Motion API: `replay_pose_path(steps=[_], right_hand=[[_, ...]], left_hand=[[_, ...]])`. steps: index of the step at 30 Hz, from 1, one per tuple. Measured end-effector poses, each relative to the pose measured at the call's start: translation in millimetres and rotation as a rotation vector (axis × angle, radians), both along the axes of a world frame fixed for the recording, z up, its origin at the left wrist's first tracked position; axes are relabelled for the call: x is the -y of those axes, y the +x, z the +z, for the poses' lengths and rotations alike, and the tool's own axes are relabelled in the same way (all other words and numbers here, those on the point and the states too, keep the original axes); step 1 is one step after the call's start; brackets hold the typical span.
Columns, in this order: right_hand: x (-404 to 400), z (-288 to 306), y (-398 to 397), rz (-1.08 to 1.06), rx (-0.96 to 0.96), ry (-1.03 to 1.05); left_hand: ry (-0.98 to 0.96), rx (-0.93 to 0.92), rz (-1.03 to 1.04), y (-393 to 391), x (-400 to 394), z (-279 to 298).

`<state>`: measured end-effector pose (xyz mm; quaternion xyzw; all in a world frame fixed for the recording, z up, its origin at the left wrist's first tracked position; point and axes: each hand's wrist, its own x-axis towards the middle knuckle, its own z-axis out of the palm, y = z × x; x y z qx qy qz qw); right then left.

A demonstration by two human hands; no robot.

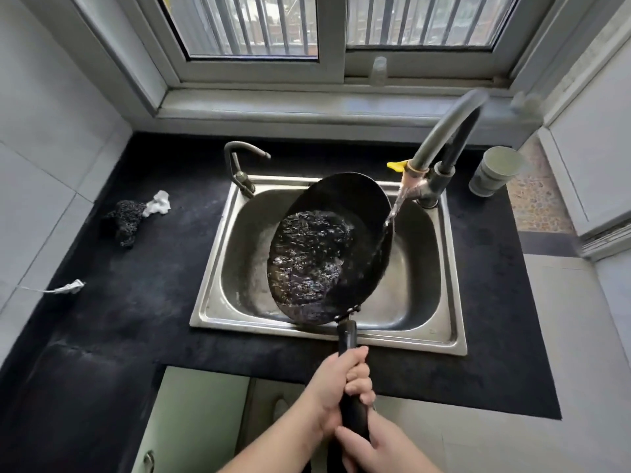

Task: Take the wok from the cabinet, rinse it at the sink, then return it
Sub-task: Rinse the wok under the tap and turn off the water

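A black wok (345, 203) hangs tilted over the steel sink (450, 302), with water pooled and rippling in its bowl. Both hands hold its long dark handle (347, 336) above the counter's front edge. My left hand (336, 387) grips the handle higher up, fingers curled round it. My right hand (372, 445) grips the handle's end, lower in the frame. A stream of water (394, 213) runs from the big grey faucet (444, 138) at the sink's back right onto the wok's right rim.
A smaller tap (239, 158) stands at the sink's back left. A dark scrubber (126, 220) and white rag (157, 203) lie on the black countertop (136, 302) to the left. A grey cup (495, 172) stands at the right. Pale cabinet doors (191, 421) are below.
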<state>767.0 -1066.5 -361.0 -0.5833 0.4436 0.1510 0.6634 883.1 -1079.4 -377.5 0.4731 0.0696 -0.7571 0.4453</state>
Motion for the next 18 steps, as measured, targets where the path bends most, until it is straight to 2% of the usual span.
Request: replay_pose_path(steps=[2,5,8,10,14,18], right_hand=[[-0.6,8.2,-3.6,0.032,0.044,-0.054],[-6.6,14.7,-12.9,-0.041,0.081,-0.153],[-0.3,33.4,-9.6,-0.042,-0.003,-0.204],[5.3,41.8,-9.0,-0.094,0.031,-0.22],[17.2,55.9,-5.4,-0.241,0.136,0.105],[21.7,67.4,2.3,-0.659,0.35,0.562]], left_hand=[[0.017,-0.051,0.022,-4.4,-1.5,3.7],[0.031,-0.128,0.046,-9.6,-0.8,8.7],[0.029,-0.194,0.074,-12.5,2.2,16.7],[0.039,-0.223,0.097,-12.9,4.8,22.7],[0.079,-0.253,0.123,-7.6,14.1,35.4],[0.124,-0.258,0.162,-2.0,21.4,43.8]])
